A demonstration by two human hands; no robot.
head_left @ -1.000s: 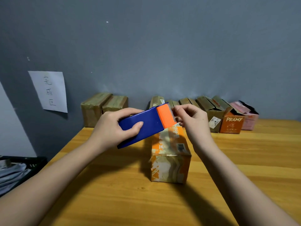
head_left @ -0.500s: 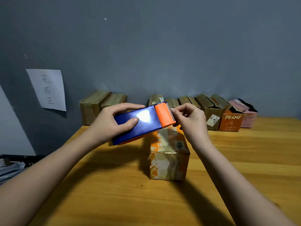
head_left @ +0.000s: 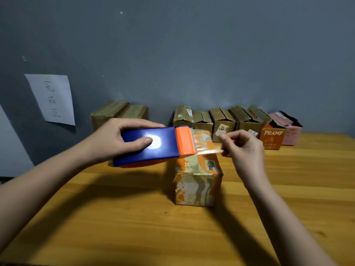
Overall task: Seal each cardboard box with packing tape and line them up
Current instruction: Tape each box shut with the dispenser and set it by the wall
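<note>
The left hand [head_left: 117, 140] grips the blue-and-orange plastic tape dispenser [head_left: 153, 145] above the wooden worktop [head_left: 134, 217]. At its three o'clock, the right hand [head_left: 243, 148] pinches clear packing tape [head_left: 204, 144] over the orange patterned cardboard box [head_left: 197, 181].

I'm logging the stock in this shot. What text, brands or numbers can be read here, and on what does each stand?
"PRAMY": front of the orange box in the back row.
"07": white label on a brown box in the back row.
"完成区": handwritten on the paper sheet on the wall.
Barcode sticker on the patterned box near the hands: digits too small to read.
Stickers on other brown boxes: blurred, unreadable.
</note>
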